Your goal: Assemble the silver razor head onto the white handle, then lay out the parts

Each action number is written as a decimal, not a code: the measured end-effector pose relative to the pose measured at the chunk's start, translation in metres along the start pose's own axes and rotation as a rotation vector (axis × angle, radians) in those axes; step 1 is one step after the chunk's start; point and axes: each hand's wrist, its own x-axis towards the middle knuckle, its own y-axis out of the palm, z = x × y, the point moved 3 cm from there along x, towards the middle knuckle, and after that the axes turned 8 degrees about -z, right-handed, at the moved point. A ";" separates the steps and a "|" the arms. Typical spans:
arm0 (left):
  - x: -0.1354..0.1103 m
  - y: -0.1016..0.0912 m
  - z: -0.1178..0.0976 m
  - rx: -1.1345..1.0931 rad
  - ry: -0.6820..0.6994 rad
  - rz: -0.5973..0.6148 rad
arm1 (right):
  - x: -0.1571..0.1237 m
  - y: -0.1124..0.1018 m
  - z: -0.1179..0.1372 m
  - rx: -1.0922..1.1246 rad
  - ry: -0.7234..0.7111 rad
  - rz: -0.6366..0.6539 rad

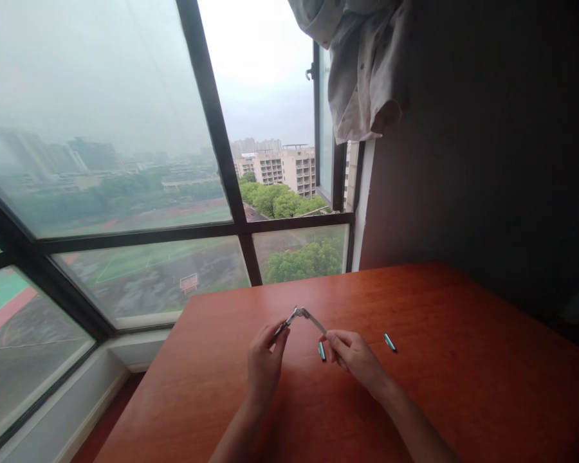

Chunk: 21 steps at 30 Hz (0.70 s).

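In front of me, above the table, a slim silver hinged tool (299, 312) is bent into an upside-down V, its metal joint at the top. My left hand (265, 361) pinches the darker left arm of it between thumb and fingers. The paler right arm is gripped near its lower end by my right hand (354, 357). The exact kind of tool is too small to tell. Just beside my right fingertips lies a small teal-and-black strip (321, 351). A second teal-and-black strip (390, 342) rests on the table farther right, apart from both hands.
The reddish-brown wooden table (212, 360) reaches to the windows. Dark window frames (145, 239) run along the left and far side, with one pane swung open. A pale curtain (361, 77) hangs bunched at the top. A dark wall (482, 161) stands on the right.
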 end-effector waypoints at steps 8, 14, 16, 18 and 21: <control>-0.002 0.007 0.008 -0.147 -0.183 0.113 | -0.001 -0.008 0.009 -0.259 -0.195 -0.143; -0.004 0.013 0.003 -0.258 -0.249 0.202 | -0.001 -0.010 0.006 -0.275 -0.199 -0.209; -0.004 0.013 0.004 -0.260 -0.237 0.173 | -0.001 -0.006 0.004 -0.184 -0.141 -0.147; -0.004 0.012 0.006 -0.242 -0.217 0.134 | -0.002 -0.001 0.003 -0.048 -0.055 -0.057; -0.005 0.010 0.008 -0.192 -0.180 0.093 | -0.005 0.006 0.001 0.105 0.026 0.036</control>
